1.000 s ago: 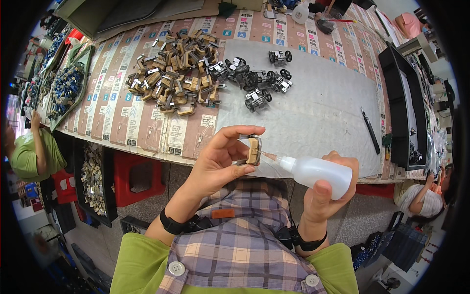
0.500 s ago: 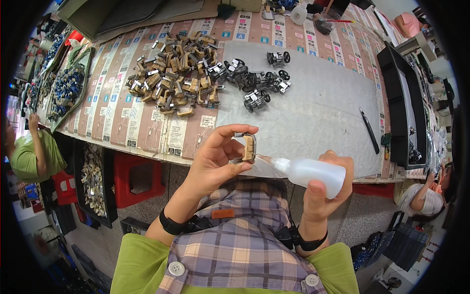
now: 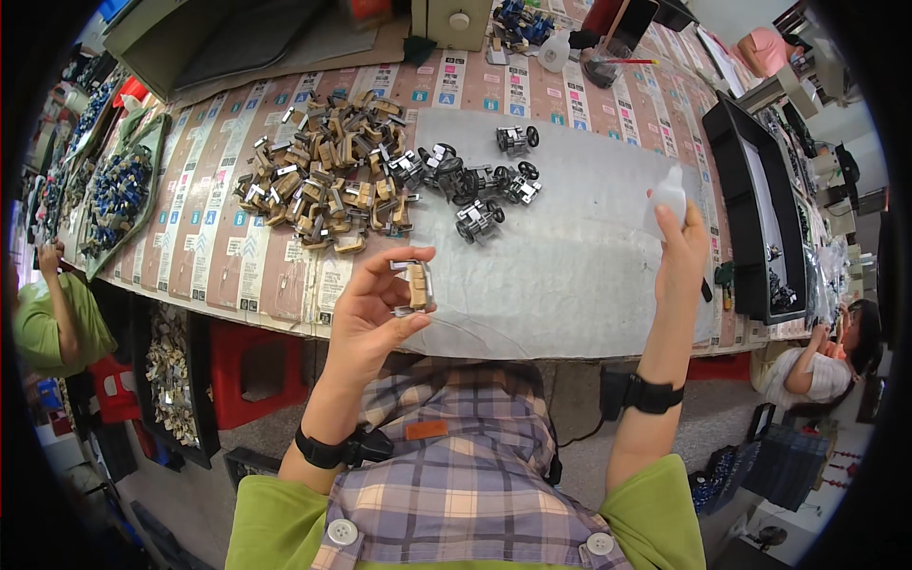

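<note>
L hand (image 3: 366, 318) pinches a small wood-and-metal part (image 3: 415, 285) betw. thumb & fingers, held near the table's near edge. R hand (image 3: 679, 256) grips a white squeeze bottle (image 3: 667, 198) — raised over the grey mat (image 3: 579, 256), right side. Pile of similar parts (image 3: 328, 185) lies far left — wheeled pieces (image 3: 475, 180) just beside it.

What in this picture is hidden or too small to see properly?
- Small part in the left hand: head view, the fingers cover its near side and its detail is too small.
- White squeeze bottle in the right hand: the fingers hide its lower half.
- Pile of tan parts on the table: pieces overlap, so they cannot be counted.
- Person at right: cut off by the dark fisheye rim.
</note>
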Demonstrator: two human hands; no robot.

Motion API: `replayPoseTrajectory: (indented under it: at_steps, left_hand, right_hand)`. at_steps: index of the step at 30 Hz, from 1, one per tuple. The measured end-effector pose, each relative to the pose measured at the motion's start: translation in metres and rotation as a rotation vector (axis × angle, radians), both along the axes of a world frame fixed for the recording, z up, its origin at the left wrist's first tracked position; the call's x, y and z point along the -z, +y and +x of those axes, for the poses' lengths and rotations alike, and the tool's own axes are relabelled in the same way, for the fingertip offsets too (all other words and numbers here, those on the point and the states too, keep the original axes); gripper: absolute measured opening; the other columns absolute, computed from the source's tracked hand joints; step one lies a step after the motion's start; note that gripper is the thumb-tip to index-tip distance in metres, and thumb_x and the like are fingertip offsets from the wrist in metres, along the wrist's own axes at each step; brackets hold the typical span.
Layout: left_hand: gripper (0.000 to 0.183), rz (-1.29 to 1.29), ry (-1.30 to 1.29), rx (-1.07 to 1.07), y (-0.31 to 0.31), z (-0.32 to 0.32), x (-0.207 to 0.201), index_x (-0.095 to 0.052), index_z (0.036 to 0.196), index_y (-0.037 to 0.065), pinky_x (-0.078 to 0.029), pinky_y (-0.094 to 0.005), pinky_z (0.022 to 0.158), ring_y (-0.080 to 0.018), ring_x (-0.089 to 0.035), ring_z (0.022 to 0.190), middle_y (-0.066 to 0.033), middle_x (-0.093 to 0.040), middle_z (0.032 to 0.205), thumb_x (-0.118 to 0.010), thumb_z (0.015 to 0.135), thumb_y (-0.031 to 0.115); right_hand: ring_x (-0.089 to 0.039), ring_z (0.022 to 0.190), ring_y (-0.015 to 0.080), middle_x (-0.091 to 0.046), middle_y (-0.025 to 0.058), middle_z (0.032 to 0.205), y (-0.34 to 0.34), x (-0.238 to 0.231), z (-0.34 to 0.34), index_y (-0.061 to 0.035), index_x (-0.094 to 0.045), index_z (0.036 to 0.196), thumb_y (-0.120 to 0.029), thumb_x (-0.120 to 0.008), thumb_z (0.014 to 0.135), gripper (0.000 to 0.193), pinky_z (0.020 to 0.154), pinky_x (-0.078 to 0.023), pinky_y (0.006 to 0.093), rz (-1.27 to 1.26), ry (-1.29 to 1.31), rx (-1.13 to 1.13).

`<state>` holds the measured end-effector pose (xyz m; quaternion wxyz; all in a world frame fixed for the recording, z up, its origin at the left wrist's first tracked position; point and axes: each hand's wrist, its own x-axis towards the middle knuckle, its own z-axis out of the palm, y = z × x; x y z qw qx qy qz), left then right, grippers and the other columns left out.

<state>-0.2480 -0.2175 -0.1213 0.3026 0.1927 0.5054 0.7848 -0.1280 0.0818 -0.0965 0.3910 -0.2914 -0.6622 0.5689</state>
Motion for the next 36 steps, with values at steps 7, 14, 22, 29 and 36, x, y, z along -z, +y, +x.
replayPoseTrajectory:
  at_steps: [7,14,22,29,36]
  left_hand:
    - [0.059,0.033,0.027,-0.021,-0.014,-0.011,0.004,-0.041,0.121,0.003,-0.047,-0.0251,0.077,-0.0104,-0.054,0.083,-0.0109,-0.049,0.119,-0.066,0.068,-0.002]
    - [0.060,0.020,0.017,-0.055,-0.013,-0.018,0.006,-0.040,0.122,0.001,-0.047,-0.0258,0.078,-0.0108,-0.053,0.086,-0.0128,-0.048,0.120,-0.067,0.069,0.000]
    - [0.063,-0.028,0.106,-0.060,-0.007,-0.014,-0.001,-0.042,0.122,0.002,-0.045,-0.0258,0.076,-0.0124,-0.055,0.082,-0.0133,-0.051,0.117,-0.071,0.067,0.011]
    - [0.062,-0.008,0.091,-0.039,-0.007,-0.015,0.000,-0.041,0.122,0.001,-0.044,-0.0277,0.081,-0.0131,-0.053,0.089,-0.0125,-0.050,0.118,-0.070,0.068,0.009]
    - [0.064,0.020,0.113,-0.014,0.014,-0.016,-0.013,-0.040,0.122,0.001,-0.045,-0.0308,0.081,-0.0165,-0.056,0.091,-0.0139,-0.050,0.118,-0.072,0.068,0.015]
  right_hand:
    - [-0.055,0.090,0.0154,-0.058,0.0116,0.097,0.052,0.052,0.007,0.0033,-0.045,0.110,-0.009,-0.063,0.075,0.041,0.079,-0.041,0.0265,0.119,-0.293,0.065]
    - [-0.053,0.095,0.0224,-0.056,0.0100,0.102,-0.050,-0.006,-0.005,-0.0010,-0.053,0.100,-0.009,-0.067,0.071,0.034,0.080,-0.041,0.0312,0.570,-0.317,0.241]
    - [-0.048,0.088,0.0266,-0.051,0.0083,0.090,-0.129,0.026,-0.069,-0.0064,-0.055,0.091,-0.024,-0.075,0.059,0.041,0.075,-0.039,0.0364,0.666,-0.491,-0.182]
    - [-0.048,0.087,0.0255,-0.049,0.0086,0.091,-0.132,0.037,-0.071,-0.0068,-0.054,0.089,-0.018,-0.073,0.061,0.037,0.072,-0.038,0.0354,0.765,-0.605,-0.143]
    - [-0.056,0.083,0.0258,-0.049,0.0109,0.097,-0.135,-0.017,-0.025,-0.0070,-0.054,0.093,-0.006,-0.067,0.065,0.030,0.068,-0.046,0.0325,0.464,-0.319,-0.462]
